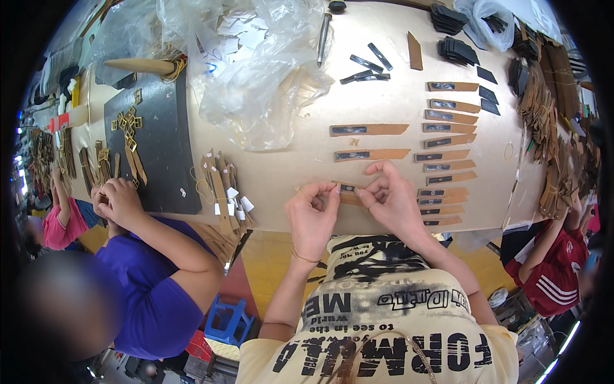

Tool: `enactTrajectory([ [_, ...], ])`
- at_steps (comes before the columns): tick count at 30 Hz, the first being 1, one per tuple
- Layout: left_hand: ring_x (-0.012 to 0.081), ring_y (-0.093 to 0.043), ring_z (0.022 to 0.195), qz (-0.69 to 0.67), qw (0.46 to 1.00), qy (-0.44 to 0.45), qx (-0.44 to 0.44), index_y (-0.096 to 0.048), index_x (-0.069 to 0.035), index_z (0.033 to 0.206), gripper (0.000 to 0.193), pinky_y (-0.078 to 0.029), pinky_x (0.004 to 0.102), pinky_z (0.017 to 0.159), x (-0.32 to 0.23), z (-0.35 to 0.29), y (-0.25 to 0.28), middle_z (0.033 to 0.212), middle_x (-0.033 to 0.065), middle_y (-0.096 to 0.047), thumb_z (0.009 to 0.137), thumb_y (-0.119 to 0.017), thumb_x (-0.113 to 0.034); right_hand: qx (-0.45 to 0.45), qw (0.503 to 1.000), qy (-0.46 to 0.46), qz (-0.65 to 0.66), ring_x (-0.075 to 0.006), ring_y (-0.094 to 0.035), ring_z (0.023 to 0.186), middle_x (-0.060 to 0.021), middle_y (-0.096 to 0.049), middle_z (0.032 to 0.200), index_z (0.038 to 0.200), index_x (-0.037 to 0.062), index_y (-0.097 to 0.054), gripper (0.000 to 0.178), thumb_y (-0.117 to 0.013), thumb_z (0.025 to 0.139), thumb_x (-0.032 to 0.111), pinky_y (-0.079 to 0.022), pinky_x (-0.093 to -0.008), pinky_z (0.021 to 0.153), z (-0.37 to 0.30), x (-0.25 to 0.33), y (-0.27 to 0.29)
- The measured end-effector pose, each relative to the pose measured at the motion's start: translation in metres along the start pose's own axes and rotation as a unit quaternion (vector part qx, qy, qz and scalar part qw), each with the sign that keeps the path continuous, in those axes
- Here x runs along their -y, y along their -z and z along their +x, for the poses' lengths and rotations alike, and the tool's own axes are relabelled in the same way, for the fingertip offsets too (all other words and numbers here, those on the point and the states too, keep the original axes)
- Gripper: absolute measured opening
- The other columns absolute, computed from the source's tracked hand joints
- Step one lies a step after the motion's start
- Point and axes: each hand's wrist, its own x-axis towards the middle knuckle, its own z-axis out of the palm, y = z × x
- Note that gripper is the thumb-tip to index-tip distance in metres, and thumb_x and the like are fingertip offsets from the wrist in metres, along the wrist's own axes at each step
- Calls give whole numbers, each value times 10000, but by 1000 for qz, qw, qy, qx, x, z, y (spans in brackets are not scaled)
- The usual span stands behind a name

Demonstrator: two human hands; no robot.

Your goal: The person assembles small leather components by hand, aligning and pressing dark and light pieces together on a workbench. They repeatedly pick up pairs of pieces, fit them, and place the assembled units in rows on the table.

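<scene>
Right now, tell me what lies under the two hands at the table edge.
Both hands pinch a tan leather strip with a dark rectangular patch. The strip's right end is covered by fingers.

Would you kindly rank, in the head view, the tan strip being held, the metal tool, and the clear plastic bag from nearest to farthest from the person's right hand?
1. Tan strip: pinched between the right hand and left hand.
2. Clear plastic bag: up the table, to the left.
3. Metal tool: at the table's far edge.
</scene>
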Motion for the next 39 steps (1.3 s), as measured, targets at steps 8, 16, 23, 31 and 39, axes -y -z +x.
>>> enactTrajectory([
  [8,9,-412,534,1,1000,0,1,-712,59,879,120,-341,200,474,0,0,0,650,-9,-621,853,-735,-56,4,1000,13,-13,-80,-601,617,-62,-654,702,1108,36,-431,339,-691,891,47,-448,-227,544,1,1,-1],
  [16,80,-456,519,0,1000,22,-1,-714,30,864,102,-394,265,498,-3,-1,0,671,64,-657,833,-730,-65,7,1000,20,-22,-91,-601,591,-72,-646,682,1085,41,-400,356,-692,882,30,-444,-233,524,2,1,-1],
  [23,91,-471,508,10,1000,9,-15,-710,23,865,87,-399,272,497,-3,-3,-2,678,74,-657,834,-725,-58,18,1000,7,-16,-172,-624,575,-114,-637,662,1096,28,-403,361,-672,858,-7,-470,-307,541,4,2,0],
  [31,25,-433,533,-26,997,3,-66,-683,10,1020,155,-360,203,490,0,-4,-3,663,-3,-596,869,-692,-21,14,999,22,-28,-89,-570,557,-65,-622,655,1095,41,-391,369,-684,873,11,-425,-241,509,4,2,-1],
  [39,234,-595,946,263,904,-334,-46,-667,-91,1211,411,-472,358,841,19,-20,14,1216,114,-598,816,-650,21,-3,996,74,-59,-177,-612,596,-71,-615,663,1159,35,-423,368,-654,876,0,-464,-302,551,2,6,-3],
])
